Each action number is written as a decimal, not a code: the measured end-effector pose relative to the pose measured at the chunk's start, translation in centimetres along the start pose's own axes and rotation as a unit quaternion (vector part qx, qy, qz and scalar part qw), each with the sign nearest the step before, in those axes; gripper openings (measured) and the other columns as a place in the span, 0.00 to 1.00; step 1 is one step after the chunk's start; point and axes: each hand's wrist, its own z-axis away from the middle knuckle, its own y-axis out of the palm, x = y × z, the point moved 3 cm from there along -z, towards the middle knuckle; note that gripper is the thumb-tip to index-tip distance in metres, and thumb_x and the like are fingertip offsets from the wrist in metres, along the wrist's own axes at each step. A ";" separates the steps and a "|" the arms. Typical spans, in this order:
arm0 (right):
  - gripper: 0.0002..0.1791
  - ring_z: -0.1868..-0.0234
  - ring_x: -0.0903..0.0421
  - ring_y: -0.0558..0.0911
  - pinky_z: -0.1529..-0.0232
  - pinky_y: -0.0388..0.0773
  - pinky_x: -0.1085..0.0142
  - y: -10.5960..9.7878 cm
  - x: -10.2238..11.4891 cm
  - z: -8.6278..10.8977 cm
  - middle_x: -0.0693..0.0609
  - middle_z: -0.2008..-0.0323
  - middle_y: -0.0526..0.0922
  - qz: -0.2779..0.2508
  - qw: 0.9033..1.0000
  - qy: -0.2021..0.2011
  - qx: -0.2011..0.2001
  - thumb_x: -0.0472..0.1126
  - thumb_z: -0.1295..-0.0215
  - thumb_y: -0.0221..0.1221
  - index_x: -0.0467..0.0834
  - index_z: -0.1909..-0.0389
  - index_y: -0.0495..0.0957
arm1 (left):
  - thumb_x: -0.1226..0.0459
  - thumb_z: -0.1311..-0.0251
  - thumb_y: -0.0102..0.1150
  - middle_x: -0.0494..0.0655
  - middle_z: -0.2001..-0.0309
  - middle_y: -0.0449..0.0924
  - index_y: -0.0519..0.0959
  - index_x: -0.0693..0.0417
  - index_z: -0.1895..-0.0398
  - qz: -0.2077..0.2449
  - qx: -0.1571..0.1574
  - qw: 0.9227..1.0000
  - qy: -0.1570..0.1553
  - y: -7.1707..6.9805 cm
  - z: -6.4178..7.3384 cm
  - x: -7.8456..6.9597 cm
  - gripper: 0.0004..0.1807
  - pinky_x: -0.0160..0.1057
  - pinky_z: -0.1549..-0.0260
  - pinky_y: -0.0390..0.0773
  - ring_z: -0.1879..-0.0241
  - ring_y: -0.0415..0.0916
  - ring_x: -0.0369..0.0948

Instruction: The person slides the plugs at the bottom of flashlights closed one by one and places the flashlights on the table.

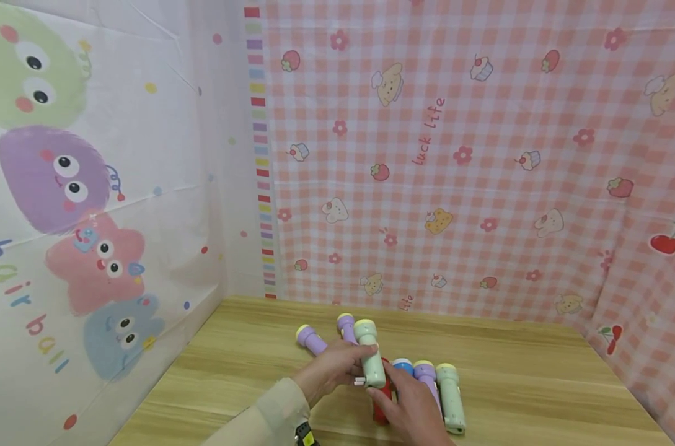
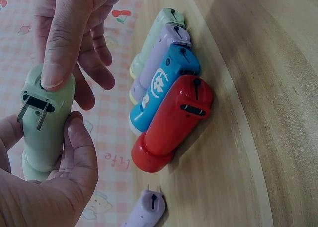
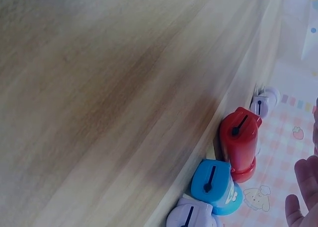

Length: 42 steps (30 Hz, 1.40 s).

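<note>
**Both hands on a green plug-in torch**

Nearest the head camera, the right hand reaches in from the near edge, its thumb tip pressed on the plug end of a pale green plastic flashlight with a cream-yellow head. Its fingers hang curled behind the body. The left hand, coming out of a beige sleeve, wraps fingers and thumb round the same flashlight and holds it above the light wooden tabletop; two metal prongs stick out of its end.

Just right of the hands, four flashlights lie side by side, touching: a red one, a blue one, a lilac one and a second pale green one. Farther back and left, two more lilac flashlights lie near each other. Pink gingham cloth with cartoon prints hangs along the far side, and a white cloth with coloured blob characters hangs on the left.
</note>
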 end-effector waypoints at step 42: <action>0.31 0.72 0.66 0.77 0.70 0.75 0.67 -0.3 0.5 0.0 0.62 0.70 0.81 -0.039 0.999 0.006 0.001 0.47 0.37 0.67 0.46 0.33 0.73 | 0.58 0.34 0.59 0.51 0.72 0.82 0.77 0.69 0.57 -0.030 -0.006 1.000 -0.002 0.1 0.0 0.3 0.19 0.35 0.73 0.79 0.74 0.78 0.38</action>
